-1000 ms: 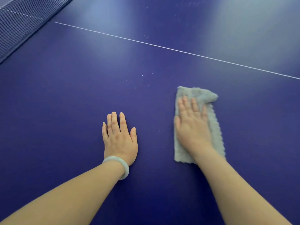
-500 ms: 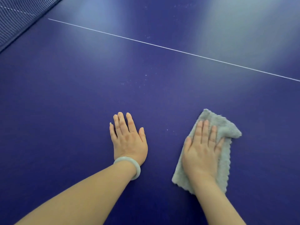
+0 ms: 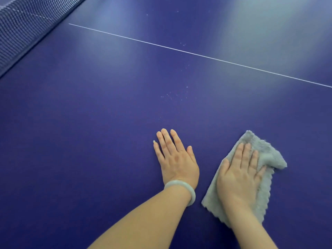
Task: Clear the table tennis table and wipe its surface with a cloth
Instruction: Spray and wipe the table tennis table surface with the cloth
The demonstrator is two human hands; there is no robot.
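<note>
1. nearest to us, a pale green bangle point(image 3: 186, 188) rings our left wrist, just behind the hand.
2. our left hand point(image 3: 177, 161) lies palm down on the blue table point(image 3: 80, 150), with its fingers point(image 3: 166, 139) straight and close together, and there's nothing in its hold.
3. just right of it, our right hand point(image 3: 239, 175) presses flat onto the grey cloth point(image 3: 268, 156). its fingers point(image 3: 245, 153) are straight and slightly spread, not curled round the fabric.
4. the cloth lies folded on the table under that palm. its fluffy end pokes out beyond the fingertips and off to their right, and its scalloped edge trails back beside the wrist.
5. ahead of the left fingertips, well apart from them, we see a scatter of pale specks point(image 3: 173, 96) on the surface.
6. farther out again, a thin white line point(image 3: 197, 55) crosses the table at a slant.
7. farthest of all, up and to the left of both sets of fingers, the dark net point(image 3: 23, 27) runs across the corner.
</note>
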